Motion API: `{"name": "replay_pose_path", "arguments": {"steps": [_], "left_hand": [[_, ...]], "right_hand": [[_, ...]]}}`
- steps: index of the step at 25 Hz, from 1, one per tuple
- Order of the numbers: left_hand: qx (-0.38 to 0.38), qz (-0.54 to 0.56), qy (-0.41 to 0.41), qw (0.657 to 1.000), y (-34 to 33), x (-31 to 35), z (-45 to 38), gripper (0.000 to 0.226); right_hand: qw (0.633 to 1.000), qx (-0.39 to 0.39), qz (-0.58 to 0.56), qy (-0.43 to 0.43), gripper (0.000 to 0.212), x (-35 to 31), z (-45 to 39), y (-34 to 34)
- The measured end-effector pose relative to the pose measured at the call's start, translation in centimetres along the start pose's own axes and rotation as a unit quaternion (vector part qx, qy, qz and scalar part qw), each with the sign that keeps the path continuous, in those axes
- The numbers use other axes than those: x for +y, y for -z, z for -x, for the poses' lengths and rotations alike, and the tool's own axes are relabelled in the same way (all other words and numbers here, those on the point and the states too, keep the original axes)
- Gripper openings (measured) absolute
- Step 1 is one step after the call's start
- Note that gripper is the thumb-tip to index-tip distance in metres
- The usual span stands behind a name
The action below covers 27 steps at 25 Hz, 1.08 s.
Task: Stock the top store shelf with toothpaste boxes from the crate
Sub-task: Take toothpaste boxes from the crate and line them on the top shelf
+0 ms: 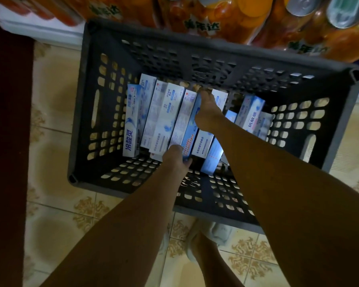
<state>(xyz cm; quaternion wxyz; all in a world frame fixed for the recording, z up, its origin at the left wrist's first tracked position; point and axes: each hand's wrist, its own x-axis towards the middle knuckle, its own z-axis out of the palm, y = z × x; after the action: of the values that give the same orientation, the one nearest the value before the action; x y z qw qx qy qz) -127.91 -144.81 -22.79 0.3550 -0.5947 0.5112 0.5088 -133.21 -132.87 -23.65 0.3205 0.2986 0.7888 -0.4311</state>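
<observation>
So a blue toothpaste box (190,129), lengthwise near-to-far mid-crate (338,125), is pinched at each end, left hand (177,159) near, right hand (208,113) probably far.

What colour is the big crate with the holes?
Dark grey crate, seen in the head view.

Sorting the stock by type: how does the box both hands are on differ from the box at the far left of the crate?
The held box is plain blue, gripped at both ends by the left hand and right hand. The far-left box shows large white lettering and lies untouched against the crate wall. Both are long, slim toothpaste boxes.
</observation>
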Motion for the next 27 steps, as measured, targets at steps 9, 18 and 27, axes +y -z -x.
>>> {"name": "replay_pose_path", "arguments": {"steps": [9, 18, 27], "left_hand": [[-0.064, -0.027, 0.034, 0.997, 1.9, 1.0, 3.3, 0.037], [-0.063, -0.337, -0.168, 0.924, 3.7, 3.4, 12.0, 0.054], [-0.234, -0.463, -0.291, 0.804, 7.9, 6.6, 22.3, 0.069]], "right_hand": [[0.991, 0.105, -0.085, -0.002, 0.014, -0.4, 3.2, 3.7], [0.939, 0.136, -0.307, -0.067, 0.021, -2.6, 10.9, 10.0], [0.961, 0.101, -0.242, -0.090, 0.035, -9.3, 21.2, 15.2]]}}
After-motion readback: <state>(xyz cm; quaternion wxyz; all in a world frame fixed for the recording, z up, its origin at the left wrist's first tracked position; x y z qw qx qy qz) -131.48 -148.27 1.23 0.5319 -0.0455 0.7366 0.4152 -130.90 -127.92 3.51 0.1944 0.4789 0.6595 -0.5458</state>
